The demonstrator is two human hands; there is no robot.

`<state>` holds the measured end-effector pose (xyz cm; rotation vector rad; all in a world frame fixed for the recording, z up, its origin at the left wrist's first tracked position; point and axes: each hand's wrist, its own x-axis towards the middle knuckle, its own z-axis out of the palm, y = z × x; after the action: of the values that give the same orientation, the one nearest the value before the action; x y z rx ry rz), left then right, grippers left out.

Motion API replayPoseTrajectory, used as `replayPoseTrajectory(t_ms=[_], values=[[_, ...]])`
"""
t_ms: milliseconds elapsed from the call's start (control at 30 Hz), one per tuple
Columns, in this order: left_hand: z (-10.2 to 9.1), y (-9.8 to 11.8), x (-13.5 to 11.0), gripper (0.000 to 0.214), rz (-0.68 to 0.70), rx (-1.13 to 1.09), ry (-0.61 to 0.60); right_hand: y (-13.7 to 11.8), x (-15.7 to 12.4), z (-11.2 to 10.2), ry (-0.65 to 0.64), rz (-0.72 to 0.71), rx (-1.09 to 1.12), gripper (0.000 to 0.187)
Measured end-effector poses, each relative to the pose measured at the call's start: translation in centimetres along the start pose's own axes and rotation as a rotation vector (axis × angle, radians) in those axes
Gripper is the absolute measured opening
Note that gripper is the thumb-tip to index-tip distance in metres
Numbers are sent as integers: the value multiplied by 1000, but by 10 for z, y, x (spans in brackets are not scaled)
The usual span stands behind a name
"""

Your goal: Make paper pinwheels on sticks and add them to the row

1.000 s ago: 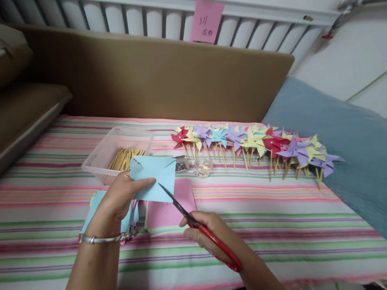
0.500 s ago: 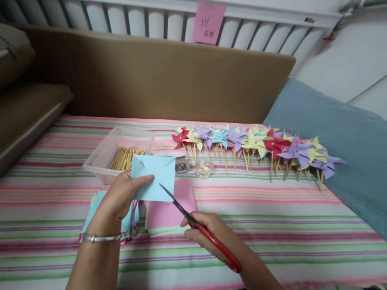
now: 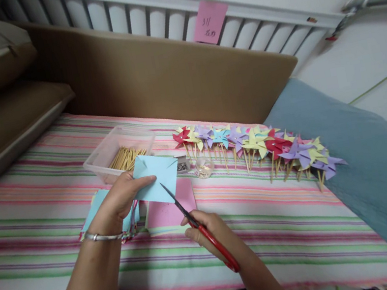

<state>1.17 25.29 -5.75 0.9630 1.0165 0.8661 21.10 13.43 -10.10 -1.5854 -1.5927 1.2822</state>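
My left hand (image 3: 124,192) grips a light blue square of paper (image 3: 158,171) by its left side, thumb on top. Slits run in from the paper's far corners. In my right hand (image 3: 211,232) is a pair of scissors (image 3: 217,246) with red handles and dark blades. The blades lie at the paper's near right corner and point toward its middle. Beneath the held square, a pink sheet (image 3: 173,211) rests on the striped cloth. A stack of coloured paper (image 3: 95,205), blue on top, sits partly hidden behind my left forearm.
A clear plastic box (image 3: 100,159) holds many thin wooden sticks (image 3: 126,158). Small containers of metal pins (image 3: 182,166) and pale bits (image 3: 204,168) stand beside it. Several paper pinwheels (image 3: 255,144) on sticks lie in a row along the right. A brown board (image 3: 167,79) borders the back.
The paper, scissors and both hands keep nearly the same places. The whole view has shifted very slightly.
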Motion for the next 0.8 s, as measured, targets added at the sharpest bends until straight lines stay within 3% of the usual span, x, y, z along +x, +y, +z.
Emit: replayPoseTrajectory(t_ms=[800], values=[[-5,-3,2,21,9,-10,16,-3,-1,1,16,50,32,27]])
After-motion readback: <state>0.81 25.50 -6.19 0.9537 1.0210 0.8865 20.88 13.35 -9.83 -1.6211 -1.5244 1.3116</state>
